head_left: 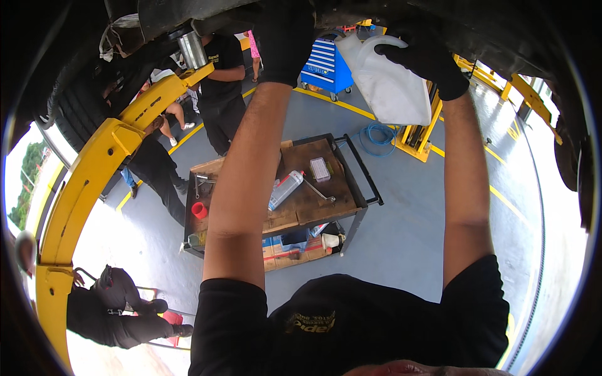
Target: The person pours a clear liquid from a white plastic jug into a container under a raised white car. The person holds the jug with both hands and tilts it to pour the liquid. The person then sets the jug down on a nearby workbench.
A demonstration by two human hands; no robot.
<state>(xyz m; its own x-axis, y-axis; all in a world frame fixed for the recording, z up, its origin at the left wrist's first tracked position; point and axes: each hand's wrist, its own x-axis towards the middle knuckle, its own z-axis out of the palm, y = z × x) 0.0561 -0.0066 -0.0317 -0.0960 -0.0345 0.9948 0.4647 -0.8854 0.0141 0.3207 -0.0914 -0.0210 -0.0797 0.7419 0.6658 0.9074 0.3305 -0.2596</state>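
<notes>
Both my arms reach up to the dark underside of a raised vehicle (pixel 364 11). My right hand (pixel 433 62), in a black glove, is closed on the handle end of a white translucent plastic jug (pixel 395 88). The jug hangs tilted just below the vehicle, its wide end toward the floor. Also gloved in black, my left hand (pixel 285 47) is up against the underside, left of the jug. Its fingers merge with the dark parts there, so whether it grips anything cannot be seen.
A yellow lift arm (pixel 94 182) curves along the left. Below me stands a tool cart (pixel 251 216) bearing a spray can (pixel 286 189), a wrench (pixel 320 189) and a red cup (pixel 199 210). Behind are a blue tool cabinet (pixel 327 66), a coiled blue hose (pixel 376 138) and several people.
</notes>
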